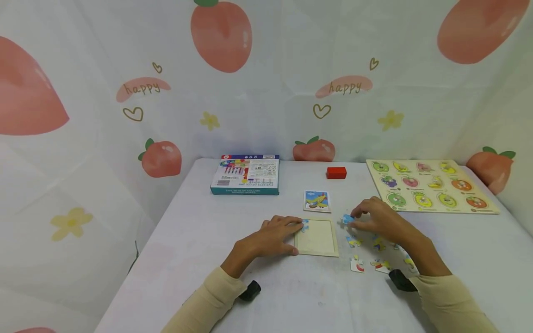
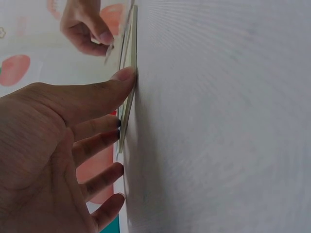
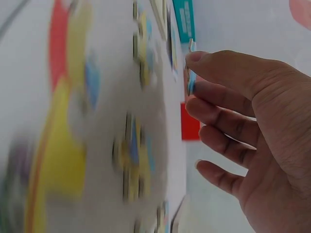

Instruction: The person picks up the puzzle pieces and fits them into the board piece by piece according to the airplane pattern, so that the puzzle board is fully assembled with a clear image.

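My right hand (image 1: 376, 217) pinches a light-blue puzzle piece (image 1: 347, 219) between thumb and index finger, just right of the square wooden puzzle tray (image 1: 335, 238). In the right wrist view the piece (image 3: 191, 73) is seen edge-on, the other fingers loosely bent below. The left hand (image 1: 275, 236) rests at the tray's left side, fingers extended, with its thumb by the lower-left corner. Near those fingertips, a blue-and-white piece (image 1: 306, 225) lies in the tray's upper-left corner. In the left wrist view the thumb touches the tray's edge (image 2: 128, 109).
Several loose puzzle pieces (image 1: 354, 241) lie right of the tray. Behind it sits an airplane picture card (image 1: 317, 201). Farther back are a red block (image 1: 336, 173), a boxed set (image 1: 245, 175) and a fruit puzzle board (image 1: 433, 187). A printed cloth (image 1: 266, 106) hangs behind the table.
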`<state>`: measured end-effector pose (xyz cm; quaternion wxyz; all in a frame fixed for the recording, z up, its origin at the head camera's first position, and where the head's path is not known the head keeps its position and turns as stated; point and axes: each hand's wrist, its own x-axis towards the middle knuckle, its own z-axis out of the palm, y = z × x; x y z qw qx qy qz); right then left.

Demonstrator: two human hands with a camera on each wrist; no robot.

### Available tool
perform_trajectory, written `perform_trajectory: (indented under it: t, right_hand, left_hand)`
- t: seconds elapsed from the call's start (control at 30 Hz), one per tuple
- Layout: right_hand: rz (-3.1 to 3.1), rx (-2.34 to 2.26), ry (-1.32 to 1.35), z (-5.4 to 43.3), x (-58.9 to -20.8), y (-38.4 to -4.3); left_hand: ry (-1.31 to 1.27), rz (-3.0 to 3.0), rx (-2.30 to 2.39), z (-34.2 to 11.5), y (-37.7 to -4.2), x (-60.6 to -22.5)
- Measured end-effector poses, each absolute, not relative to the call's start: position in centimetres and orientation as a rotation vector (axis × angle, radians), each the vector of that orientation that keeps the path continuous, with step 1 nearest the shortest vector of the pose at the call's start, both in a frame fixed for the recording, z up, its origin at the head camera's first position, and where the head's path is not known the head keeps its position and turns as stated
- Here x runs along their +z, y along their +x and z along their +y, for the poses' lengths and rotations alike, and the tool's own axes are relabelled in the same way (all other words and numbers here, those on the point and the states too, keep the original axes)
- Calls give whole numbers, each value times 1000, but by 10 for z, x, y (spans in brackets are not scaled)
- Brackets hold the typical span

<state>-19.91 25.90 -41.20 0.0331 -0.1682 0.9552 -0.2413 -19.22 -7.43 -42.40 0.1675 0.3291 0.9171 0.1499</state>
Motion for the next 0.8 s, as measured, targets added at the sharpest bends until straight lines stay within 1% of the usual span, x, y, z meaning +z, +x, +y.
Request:
perform_trajectory:
  t: [0.47,0.67,0.8]
  right_hand:
    - [2883,-717,-677,205,-416,-210]
    - [2878,-676,-753,191,-422,-215]
    - [2869,-633,-735,186,-423,-217]
  left_hand:
    - [946,2603,429,-75,-193,-422]
    - [943,2602,437,-75,-192,-421]
    - [947,2602,439,-75,-192,-422]
